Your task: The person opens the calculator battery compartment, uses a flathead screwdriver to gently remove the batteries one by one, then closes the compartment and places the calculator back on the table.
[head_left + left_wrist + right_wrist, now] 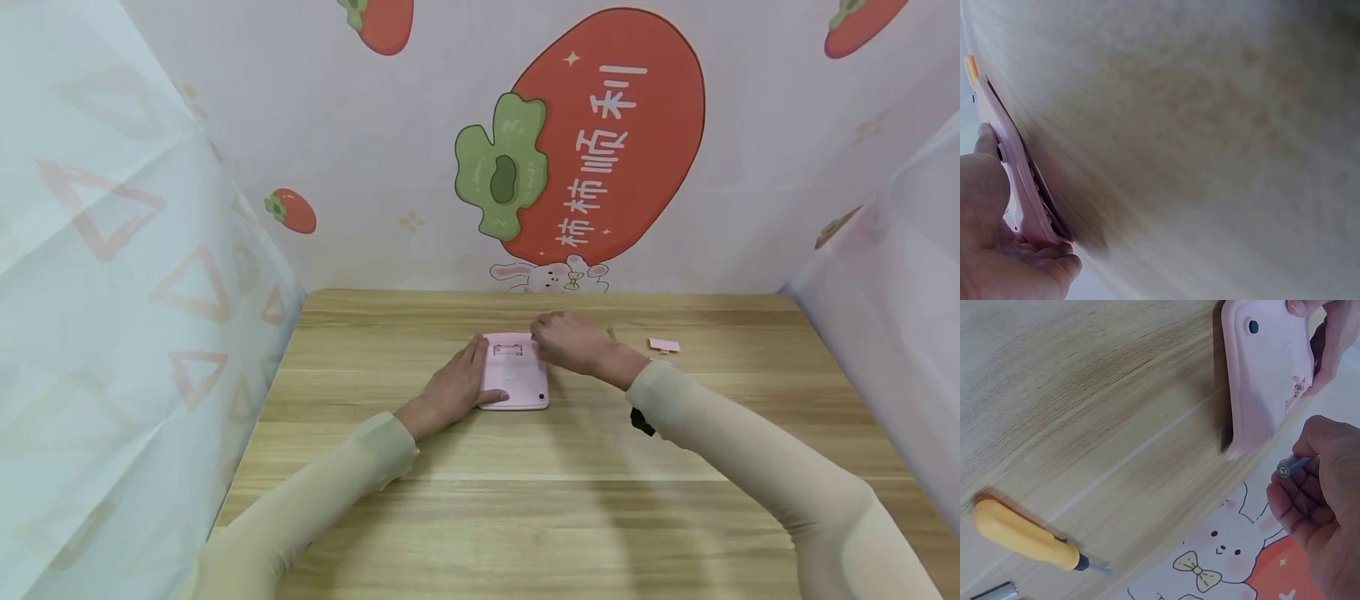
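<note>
A pink calculator point(517, 383) lies back up on the wooden table, and its battery compartment point(507, 351) is uncovered. Dark gaps between keys show along its underside in the left wrist view. My left hand point(452, 387) grips the calculator's left side, thumb over the back and fingers at the edge. Just off its upper right corner is my right hand point(570, 340). That hand pinches a small cylindrical battery point(1293, 466) between thumb and fingers, with one metal end exposed in the right wrist view.
A pink battery cover point(664, 345) lies to the right. In the right wrist view, a yellow-handled screwdriver point(1029, 540) rests on the table, near a silvery cylinder point(997, 592) cut off by the frame. Printed sheets point(375, 167) wall the back and both sides.
</note>
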Tool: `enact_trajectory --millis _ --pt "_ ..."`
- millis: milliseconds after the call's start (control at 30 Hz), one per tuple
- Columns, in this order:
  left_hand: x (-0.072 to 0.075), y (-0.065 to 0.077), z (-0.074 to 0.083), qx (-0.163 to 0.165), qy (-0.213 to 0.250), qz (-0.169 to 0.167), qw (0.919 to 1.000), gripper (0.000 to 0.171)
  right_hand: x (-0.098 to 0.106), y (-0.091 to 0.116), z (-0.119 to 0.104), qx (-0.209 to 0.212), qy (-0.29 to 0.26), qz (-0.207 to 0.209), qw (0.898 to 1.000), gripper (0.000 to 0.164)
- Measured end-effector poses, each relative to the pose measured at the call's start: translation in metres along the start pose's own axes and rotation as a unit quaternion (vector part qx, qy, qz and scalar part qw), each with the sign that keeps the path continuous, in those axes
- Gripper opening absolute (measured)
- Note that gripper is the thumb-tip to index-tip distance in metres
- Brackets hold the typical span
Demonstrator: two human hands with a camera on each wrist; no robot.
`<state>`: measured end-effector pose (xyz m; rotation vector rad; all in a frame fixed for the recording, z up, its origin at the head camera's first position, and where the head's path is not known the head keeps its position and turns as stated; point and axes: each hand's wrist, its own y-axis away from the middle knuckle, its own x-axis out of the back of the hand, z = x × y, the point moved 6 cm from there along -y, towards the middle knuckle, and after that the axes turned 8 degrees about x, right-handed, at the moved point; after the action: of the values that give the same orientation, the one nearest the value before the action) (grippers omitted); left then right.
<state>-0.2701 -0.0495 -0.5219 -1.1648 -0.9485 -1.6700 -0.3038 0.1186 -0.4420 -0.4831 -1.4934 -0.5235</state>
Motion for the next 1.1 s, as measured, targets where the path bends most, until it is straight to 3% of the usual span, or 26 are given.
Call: enact_trajectory --millis 333,533,767,1100 --pt "-0.001 -0.001 0.000 0.002 0.011 -0.006 0.9999 0.110 0.007 0.016 0.008 0.006 -0.008 -0.011 1.000 0.016" --pt "0.000 0.000 -0.001 0.004 0.012 -0.011 0.9999 0.111 0.009 0.030 0.020 0.003 -0.028 -0.006 1.000 0.003" --pt "-0.001 -0.001 -0.001 0.007 0.015 -0.015 0.9997 0.110 0.008 0.046 0.032 0.000 -0.031 0.005 0.999 0.010" --pt "-0.001 -0.001 0.000 0.007 0.005 -0.017 0.9998 0.111 0.006 0.068 0.045 -0.013 -0.020 0.003 1.000 0.004"
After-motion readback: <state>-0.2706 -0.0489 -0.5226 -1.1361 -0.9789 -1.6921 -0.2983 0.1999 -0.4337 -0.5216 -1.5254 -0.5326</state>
